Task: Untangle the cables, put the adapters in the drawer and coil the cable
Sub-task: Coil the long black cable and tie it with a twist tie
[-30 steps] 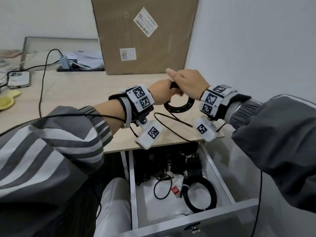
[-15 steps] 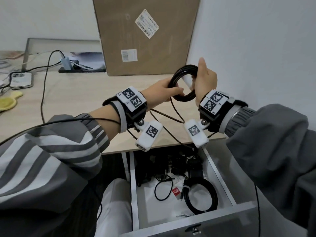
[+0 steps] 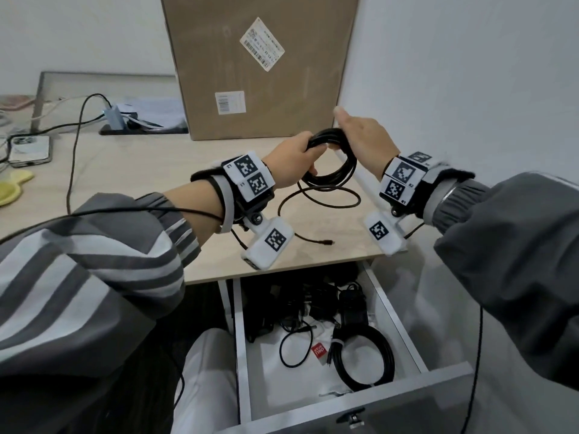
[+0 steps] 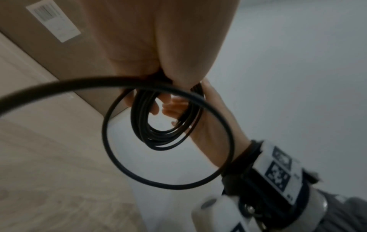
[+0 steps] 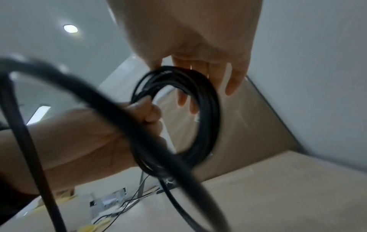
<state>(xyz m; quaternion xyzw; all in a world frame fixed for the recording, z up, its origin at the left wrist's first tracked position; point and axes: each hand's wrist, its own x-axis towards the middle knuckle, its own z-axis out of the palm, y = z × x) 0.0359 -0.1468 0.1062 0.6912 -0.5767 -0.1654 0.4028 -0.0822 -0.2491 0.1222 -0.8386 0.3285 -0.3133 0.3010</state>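
My left hand grips a black cable coil above the desk's near right corner. In the left wrist view its fingers pinch the coil's top. With straight fingers, my right hand lies over the coil's right side; the right wrist view shows those fingers behind the coil. One loose loop hangs below, and the cable's plug end lies on the desk. Black adapters sit at the back of the open drawer.
A second coiled black cable and a thin cable loop lie in the drawer. A large cardboard box stands behind my hands, with the wall close on the right. A phone, a charger with cables and a yellow object are far left.
My right hand has tipped from upright to palm down over the coil. The coil has dropped lower and tilted flatter. The loose tail is shorter, with its plug end now on the desk.
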